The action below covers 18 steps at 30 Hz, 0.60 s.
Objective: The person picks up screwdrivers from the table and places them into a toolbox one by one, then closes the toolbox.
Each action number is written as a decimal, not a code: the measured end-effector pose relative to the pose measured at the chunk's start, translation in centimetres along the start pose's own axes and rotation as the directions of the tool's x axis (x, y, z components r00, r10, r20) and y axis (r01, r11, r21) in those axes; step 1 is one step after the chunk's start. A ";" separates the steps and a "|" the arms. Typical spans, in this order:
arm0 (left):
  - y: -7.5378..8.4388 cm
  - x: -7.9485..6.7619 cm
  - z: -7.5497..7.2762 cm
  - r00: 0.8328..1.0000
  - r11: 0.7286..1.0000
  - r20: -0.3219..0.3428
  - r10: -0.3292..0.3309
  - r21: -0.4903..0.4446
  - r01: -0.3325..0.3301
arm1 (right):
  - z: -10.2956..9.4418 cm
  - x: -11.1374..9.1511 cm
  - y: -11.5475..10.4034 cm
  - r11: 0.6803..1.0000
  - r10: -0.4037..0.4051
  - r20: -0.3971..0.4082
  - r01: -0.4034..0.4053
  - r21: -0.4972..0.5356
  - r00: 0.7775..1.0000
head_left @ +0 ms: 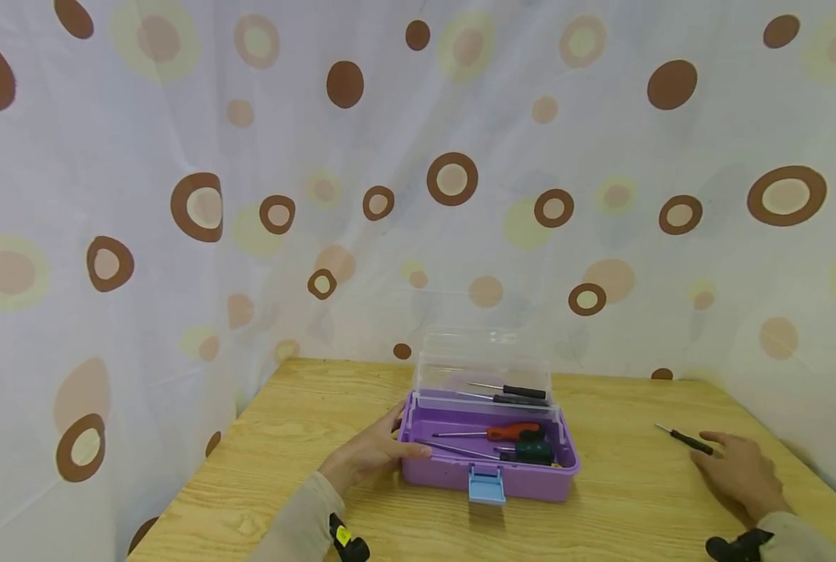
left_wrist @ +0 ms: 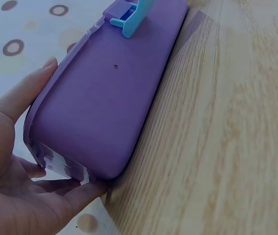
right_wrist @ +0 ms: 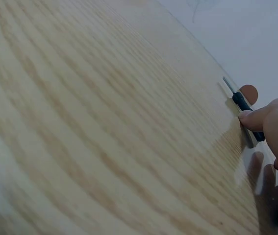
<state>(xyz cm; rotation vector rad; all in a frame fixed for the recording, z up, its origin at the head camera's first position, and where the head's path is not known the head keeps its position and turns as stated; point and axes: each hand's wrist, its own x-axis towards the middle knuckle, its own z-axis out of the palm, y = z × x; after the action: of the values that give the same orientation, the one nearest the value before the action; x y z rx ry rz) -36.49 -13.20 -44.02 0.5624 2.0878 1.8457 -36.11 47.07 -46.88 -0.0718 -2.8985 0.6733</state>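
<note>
A purple toolbox (head_left: 432,471) stands on the table with its clear lid (head_left: 484,351) tipped back open. My left hand (head_left: 370,453) holds its left end, the thumb over the front rim and the fingers against the end wall. Inside lie a red-and-black screwdriver (head_left: 507,432), a dark green stubby screwdriver (head_left: 530,450) and a long dark-handled screwdriver (head_left: 474,453). Two black-handled screwdrivers (head_left: 523,392) rest in the lid. Far to the right, my right hand (head_left: 741,472) pinches a small black screwdriver (right_wrist: 241,103) by its handle, blade pointing away; one finger hides part of it.
A light blue latch (head_left: 486,487) hangs down at the box's front. The wooden table (head_left: 305,406) reaches back to a dotted curtain (head_left: 389,257), which also lines the left and right sides. Table surface lies between the box and my right hand.
</note>
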 end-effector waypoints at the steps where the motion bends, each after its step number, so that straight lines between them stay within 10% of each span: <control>1: 0.0 0.0 0.0 1.000 1.000 0.001 0.001 -0.005 -0.001 | 0.2 0.0 0.1 1.000 -0.001 -0.013 0.001 -0.025 1.000; 8: 0.2 0.1 0.3 1.000 1.000 0.009 0.005 -0.018 -0.005 | 0.7 0.0 -0.8 0.974 0.219 -0.020 -0.218 0.054 0.975; 18: 0.2 0.0 0.2 1.000 1.000 -0.007 -0.001 -0.010 0.001 | 1.4 0.1 -1.1 0.969 0.245 -0.112 -0.237 0.075 0.963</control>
<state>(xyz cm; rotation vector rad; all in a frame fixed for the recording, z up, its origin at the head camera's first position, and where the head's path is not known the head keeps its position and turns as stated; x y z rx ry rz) -36.40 -13.02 -43.85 0.5525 2.0824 1.8590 -36.49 45.47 -47.60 -0.4487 -2.7756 0.7667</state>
